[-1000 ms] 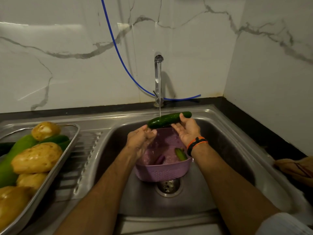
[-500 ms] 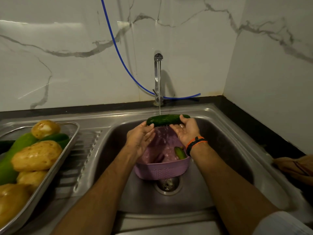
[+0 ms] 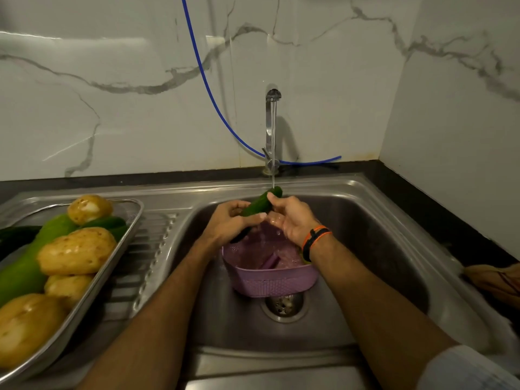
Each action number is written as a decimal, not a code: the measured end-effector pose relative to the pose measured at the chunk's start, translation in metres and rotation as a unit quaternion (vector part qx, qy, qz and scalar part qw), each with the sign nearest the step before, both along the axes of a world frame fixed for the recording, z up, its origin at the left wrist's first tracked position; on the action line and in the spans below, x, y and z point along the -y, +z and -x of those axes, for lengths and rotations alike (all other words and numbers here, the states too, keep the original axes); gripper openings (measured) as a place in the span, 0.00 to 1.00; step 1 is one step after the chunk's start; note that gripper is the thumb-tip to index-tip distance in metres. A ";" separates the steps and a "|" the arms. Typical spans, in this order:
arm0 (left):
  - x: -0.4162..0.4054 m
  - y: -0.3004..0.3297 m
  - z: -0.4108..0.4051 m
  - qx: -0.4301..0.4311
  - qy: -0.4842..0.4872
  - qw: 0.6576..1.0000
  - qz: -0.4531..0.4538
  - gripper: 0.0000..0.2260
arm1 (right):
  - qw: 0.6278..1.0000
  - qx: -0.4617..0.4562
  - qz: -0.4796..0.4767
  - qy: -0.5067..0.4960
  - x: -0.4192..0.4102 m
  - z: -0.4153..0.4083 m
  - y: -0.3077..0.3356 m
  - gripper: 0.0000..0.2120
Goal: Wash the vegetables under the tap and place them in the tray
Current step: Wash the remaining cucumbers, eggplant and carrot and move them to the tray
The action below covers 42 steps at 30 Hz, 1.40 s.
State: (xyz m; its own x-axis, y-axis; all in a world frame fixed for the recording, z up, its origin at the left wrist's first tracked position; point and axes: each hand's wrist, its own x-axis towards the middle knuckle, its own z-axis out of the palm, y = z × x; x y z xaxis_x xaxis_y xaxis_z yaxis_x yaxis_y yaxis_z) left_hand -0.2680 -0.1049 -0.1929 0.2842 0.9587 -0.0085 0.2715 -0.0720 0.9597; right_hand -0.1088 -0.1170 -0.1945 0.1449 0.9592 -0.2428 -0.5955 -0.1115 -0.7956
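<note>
A dark green cucumber (image 3: 259,204) slants under the thin stream from the tap (image 3: 272,128), its far end up at the water. My left hand (image 3: 229,223) grips its lower half, fingers curled round it. My right hand (image 3: 292,218) holds the upper end with thumb and fingers. Both hands hover over a purple plastic basket (image 3: 270,280) standing in the sink (image 3: 380,249). The steel tray (image 3: 121,249) on the left drainboard holds several potatoes (image 3: 76,253), a long light green gourd (image 3: 25,271) and dark cucumbers (image 3: 104,222).
A blue hose (image 3: 213,99) runs down the marble wall behind the tap. The sink drain (image 3: 284,305) shows just in front of the basket. A brown cloth (image 3: 495,280) lies on the dark counter at the right.
The cucumber has turned from lying level across both hands to slanting, far end up. My left hand has closed round its lower part, and my hands have come closer together.
</note>
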 end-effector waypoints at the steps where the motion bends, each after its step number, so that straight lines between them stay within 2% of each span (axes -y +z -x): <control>1: 0.001 0.000 -0.002 -0.042 -0.018 0.999 -0.019 0.26 | 1.000 0.021 -0.003 0.011 0.002 0.001 0.000 0.12; 4: 0.008 0.002 -0.005 -0.144 -0.037 0.986 -0.076 0.32 | 0.995 0.096 -0.005 0.009 0.006 0.005 0.002 0.13; 8: 0.019 0.010 -0.005 -0.180 -0.036 0.979 -0.084 0.35 | 0.975 0.219 -0.011 0.032 0.013 0.009 0.006 0.15; 13: 0.029 0.024 0.006 -0.230 0.039 0.970 -0.072 0.32 | 0.910 0.402 -0.016 0.099 0.021 0.019 0.007 0.12; 15: 0.031 0.026 0.017 -0.234 0.078 0.968 -0.052 0.29 | 0.847 0.513 -0.027 0.138 0.025 0.024 0.006 0.12; 17: 0.034 0.020 0.031 -0.223 0.112 0.968 -0.025 0.26 | 0.740 0.638 -0.055 0.207 0.033 0.031 0.009 0.12; 19: 0.034 0.008 0.044 -0.221 0.141 0.965 -0.003 0.23 | 0.640 0.716 -0.065 0.270 0.041 0.039 0.008 0.11; 21: 0.036 -0.004 0.051 -0.223 0.154 0.962 0.029 0.21 | 0.579 0.753 -0.072 0.304 0.047 0.048 0.005 0.16; 24: 0.044 -0.010 0.052 -0.219 0.152 0.963 0.036 0.20 | 0.527 0.785 -0.087 0.314 0.049 0.056 0.000 0.17; 26: 0.049 0.008 0.049 -0.195 0.149 0.969 0.022 0.20 | 0.513 0.795 -0.089 0.310 0.047 0.056 -0.001 0.16; 30: 0.053 0.051 0.043 -0.115 0.171 0.978 -0.040 0.28 | 0.515 0.798 -0.088 0.301 0.040 0.053 -0.007 0.18; 32: 0.058 0.050 0.042 -0.123 0.175 0.975 -0.050 0.30 | 0.518 0.795 -0.089 0.304 0.039 0.052 -0.009 0.18; 36: 0.059 0.019 0.045 -0.193 0.160 0.968 0.025 0.24 | 0.508 0.798 -0.097 0.309 0.043 0.054 -0.004 0.18; 42: 0.071 0.061 0.048 -0.103 0.199 0.972 -0.069 0.29 | 0.507 0.806 -0.079 0.296 0.038 0.055 -0.009 0.18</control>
